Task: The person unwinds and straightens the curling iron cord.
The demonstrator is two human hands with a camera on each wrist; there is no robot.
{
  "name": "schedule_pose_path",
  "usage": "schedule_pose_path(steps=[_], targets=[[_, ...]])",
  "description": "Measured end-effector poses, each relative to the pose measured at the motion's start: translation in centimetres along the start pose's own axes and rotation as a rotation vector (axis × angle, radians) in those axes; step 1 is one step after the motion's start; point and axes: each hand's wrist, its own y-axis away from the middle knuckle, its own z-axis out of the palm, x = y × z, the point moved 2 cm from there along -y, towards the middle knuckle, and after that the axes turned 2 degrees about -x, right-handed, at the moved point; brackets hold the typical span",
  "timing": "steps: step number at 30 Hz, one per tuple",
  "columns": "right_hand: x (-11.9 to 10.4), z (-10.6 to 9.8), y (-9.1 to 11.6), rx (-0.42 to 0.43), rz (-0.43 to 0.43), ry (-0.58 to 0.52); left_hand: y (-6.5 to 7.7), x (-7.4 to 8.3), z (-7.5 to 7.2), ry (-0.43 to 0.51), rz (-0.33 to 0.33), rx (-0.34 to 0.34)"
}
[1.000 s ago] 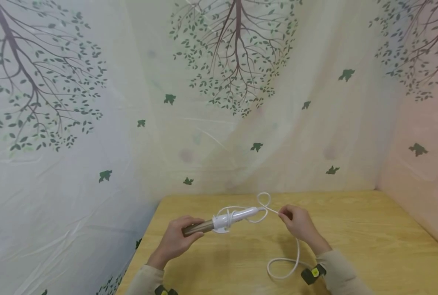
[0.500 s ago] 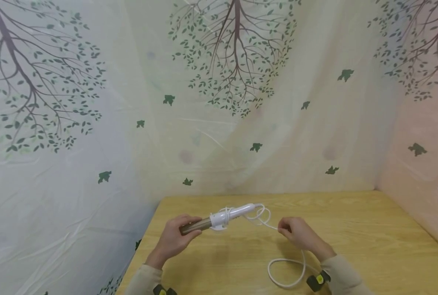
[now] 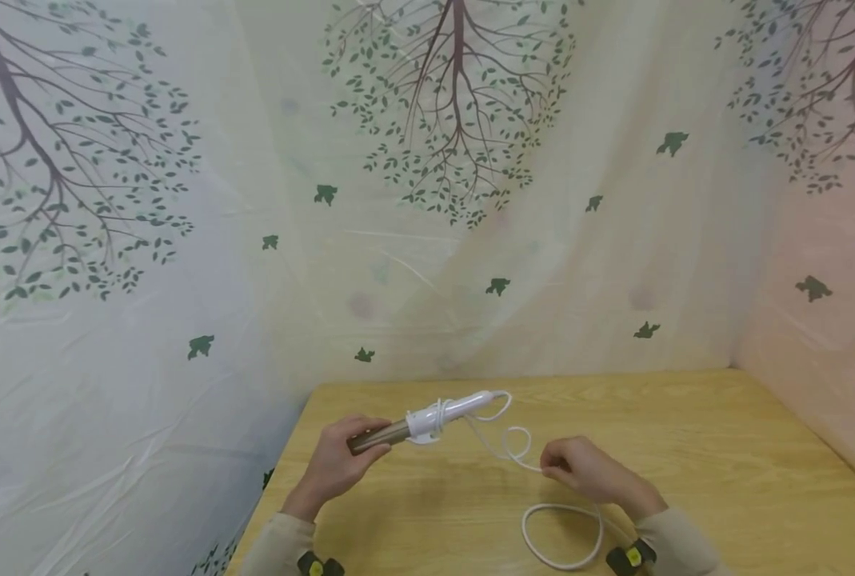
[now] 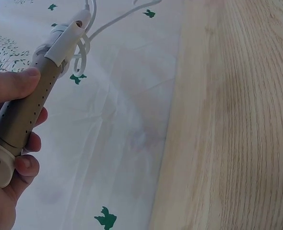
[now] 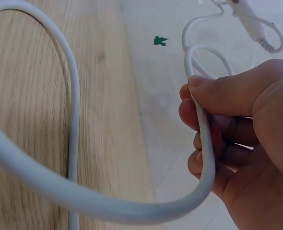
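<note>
Wand (image 3: 416, 424) slants above the table (image 3: 722, 448) in the head view: my left hand (image 3: 337, 462) grips its bronze barrel (image 3: 387, 436), and the white handle (image 3: 473, 402) points away to the right. White cord (image 3: 524, 526) is wound round the handle, leaves its tip in a bend, makes a small loop and reaches my right hand (image 3: 581, 468), whose thumb and fingertips pinch it. A bigger loop shows near my right wrist, over the table. Behind stands a pale sheet (image 3: 427, 336) printed with trees. From my left wrist, my thumb presses the barrel by rows of small holes, fingers curled round behind; the white end cap (image 4: 0, 165) sits at my palm. From my right wrist, the cord runs between thumb and fingers, then sweeps wide over the wood.
</note>
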Motion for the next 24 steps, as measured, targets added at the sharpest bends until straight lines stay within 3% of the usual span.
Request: schedule_pose_path(steps=[6, 13, 24], targets=[[-0.9, -0.2, 0.4, 0.011, -0.107, 0.001, 0.0, -0.3, -0.1, -0.010, -0.022, 0.006], [-1.6, -0.7, 0.8, -0.026, -0.127, -0.038, -0.1, -0.3, -0.3, -0.037, -0.025, 0.020], [-4.1, -2.1, 1.9, -0.064, -0.277, -0.042, 0.5, -0.7, -0.2, -0.031, -0.064, 0.045]])
